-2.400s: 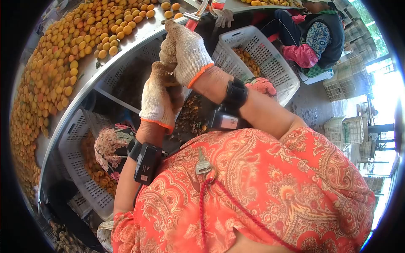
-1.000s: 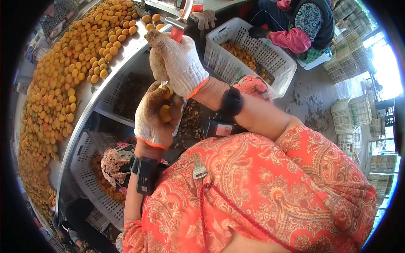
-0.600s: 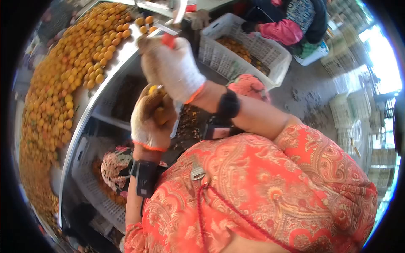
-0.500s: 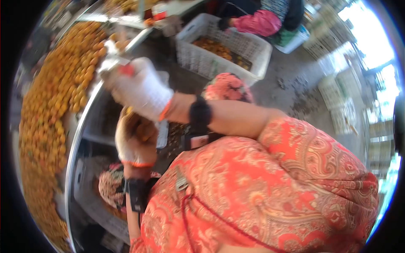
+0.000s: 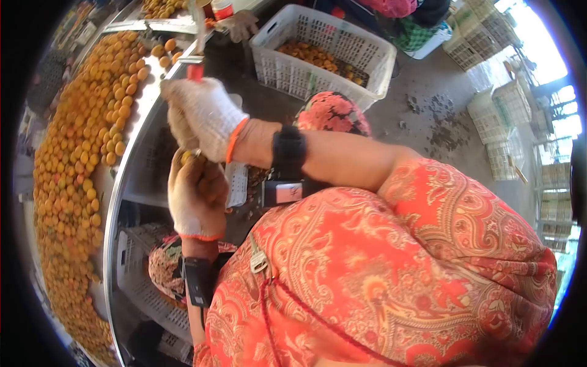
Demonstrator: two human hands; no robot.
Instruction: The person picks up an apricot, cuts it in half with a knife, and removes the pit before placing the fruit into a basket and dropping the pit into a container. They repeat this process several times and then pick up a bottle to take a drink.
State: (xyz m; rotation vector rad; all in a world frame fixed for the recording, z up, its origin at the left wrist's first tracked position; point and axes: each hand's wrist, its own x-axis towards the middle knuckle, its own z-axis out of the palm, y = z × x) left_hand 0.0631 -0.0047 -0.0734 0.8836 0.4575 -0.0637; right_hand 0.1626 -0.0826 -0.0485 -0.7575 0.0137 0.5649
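My right hand (image 5: 205,116), in a white glove with dirty fingers and an orange cuff, is closed round a tool (image 5: 194,72) with a red part and a metal part pointing up. Just below it, my left hand (image 5: 197,189), gloved the same way, has its fingers curled round a small yellow-orange fruit (image 5: 187,157), mostly hidden by the fingers. Both hands are close together beside the metal edge of a table (image 5: 116,202). Many orange fruits (image 5: 67,183) lie spread over that table.
A white crate (image 5: 318,85) with orange pieces inside stands on the floor. Another crate (image 5: 137,269) is under the table edge. Stacked crates (image 5: 483,37) stand at the right. A co-worker's pink sleeve (image 5: 394,6) shows at the top, and a glove (image 5: 238,25) lies near a red-and-white container (image 5: 221,8).
My right hand has moved down and slightly right, closer to my left hand, and the tool now points up. The co-worker's pink sleeve has shifted upward, partly out of view.
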